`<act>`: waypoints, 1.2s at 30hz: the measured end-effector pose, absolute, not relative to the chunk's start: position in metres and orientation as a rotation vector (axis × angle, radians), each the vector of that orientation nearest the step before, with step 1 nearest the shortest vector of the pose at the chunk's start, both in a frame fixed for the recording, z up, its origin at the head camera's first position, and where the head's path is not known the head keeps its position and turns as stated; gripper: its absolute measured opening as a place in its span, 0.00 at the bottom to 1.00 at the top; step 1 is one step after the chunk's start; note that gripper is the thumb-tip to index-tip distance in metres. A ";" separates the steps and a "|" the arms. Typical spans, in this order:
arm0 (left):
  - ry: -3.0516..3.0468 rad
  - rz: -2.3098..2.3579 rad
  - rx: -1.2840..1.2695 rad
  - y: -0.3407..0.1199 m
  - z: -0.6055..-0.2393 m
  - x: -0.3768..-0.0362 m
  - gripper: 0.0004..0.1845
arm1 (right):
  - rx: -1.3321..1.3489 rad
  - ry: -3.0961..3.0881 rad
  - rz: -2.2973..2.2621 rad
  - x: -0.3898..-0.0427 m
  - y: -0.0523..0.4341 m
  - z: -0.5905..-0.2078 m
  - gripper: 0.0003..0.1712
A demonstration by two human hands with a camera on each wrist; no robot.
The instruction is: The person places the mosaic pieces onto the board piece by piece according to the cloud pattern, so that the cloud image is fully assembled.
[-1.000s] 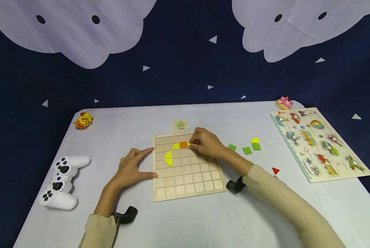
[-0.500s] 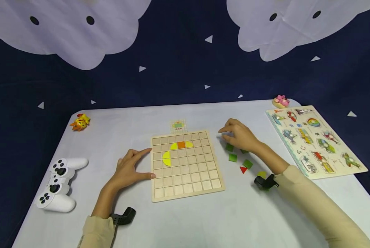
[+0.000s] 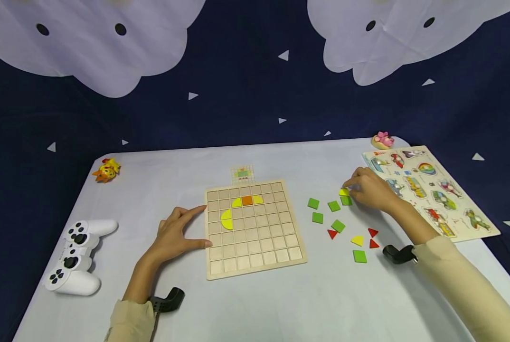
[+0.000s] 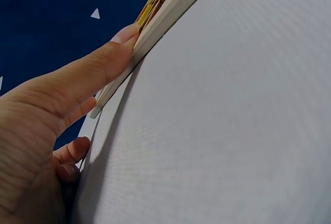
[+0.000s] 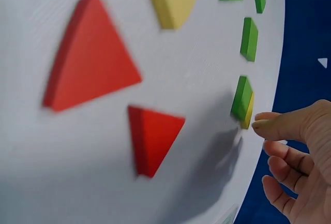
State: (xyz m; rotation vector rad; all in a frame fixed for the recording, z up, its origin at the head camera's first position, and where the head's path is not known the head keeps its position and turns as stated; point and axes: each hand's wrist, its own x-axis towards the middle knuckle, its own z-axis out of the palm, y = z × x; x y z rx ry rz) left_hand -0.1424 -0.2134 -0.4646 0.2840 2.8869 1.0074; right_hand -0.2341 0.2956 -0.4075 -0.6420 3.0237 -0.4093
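Observation:
A square wooden grid board lies mid-table, holding several yellow curved pieces and an orange square between two of them. At its left edge, my left hand rests with thumb and forefinger spread; in the left wrist view the thumb touches the rim. Over to the right, my right hand has its fingertips at a yellow curved piece beside a green square. In the right wrist view, thumb and forefinger are close to that yellow piece; no grip on it shows.
Several green squares, red triangles and another yellow piece lie right of the board. A small pattern card is behind it. A white game controller, picture puzzle, chick toy and pink toy sit around.
My right hand has left the board, where a yellow piece now sits right of the orange square, and moved right to the loose pieces. The left hand stays at the board's edge.

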 end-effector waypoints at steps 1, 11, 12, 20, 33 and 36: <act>2.887 1.008 0.283 -0.214 -0.465 -0.142 0.53 | -0.642 3.018 -0.402 -0.233 0.297 -0.408 0.13; 2.885 1.017 0.281 -0.215 -0.465 -0.142 0.53 | -0.600 3.064 -0.378 -0.231 0.300 -0.416 0.10; 2.886 1.018 0.281 -0.216 -0.466 -0.142 0.53 | -0.584 3.073 -0.373 -0.231 0.299 -0.416 0.11; 2.895 1.020 0.288 -0.215 -0.466 -0.142 0.53 | -0.489 3.137 -0.347 -0.229 0.294 -0.420 0.17; 2.888 1.030 0.283 -0.215 -0.467 -0.144 0.53 | -0.465 3.169 -0.438 -0.224 0.285 -0.422 0.17; 2.882 1.031 0.279 -0.215 -0.467 -0.144 0.54 | -0.452 3.174 -0.455 -0.225 0.282 -0.422 0.18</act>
